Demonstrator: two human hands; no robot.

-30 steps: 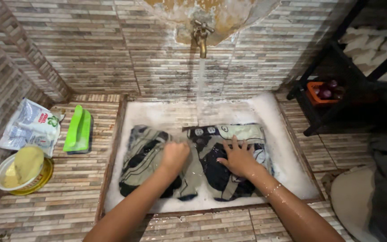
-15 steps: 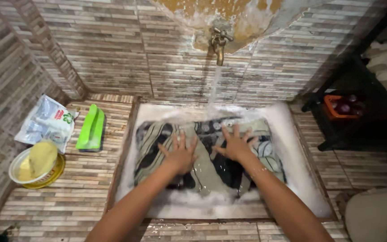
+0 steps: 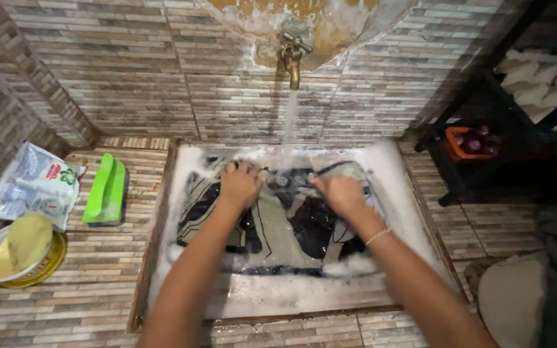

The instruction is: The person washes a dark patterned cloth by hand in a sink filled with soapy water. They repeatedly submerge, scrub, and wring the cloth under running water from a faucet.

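Soapy cloth point(image 3: 278, 225) half under foam

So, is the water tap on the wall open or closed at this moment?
Open. A stream of water falls from the brass tap straight down into the foamy basin, landing near the patterned cloth.

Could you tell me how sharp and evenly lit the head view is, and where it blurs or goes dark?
Head view: tiled wall and tap sharp and well lit; left hand and right hand slightly motion-blurred on the cloth; right forearm smeared near the bottom edge; dark rack at right falls into shadow; wide-angle lens bends the basin rim and tile lines outward.
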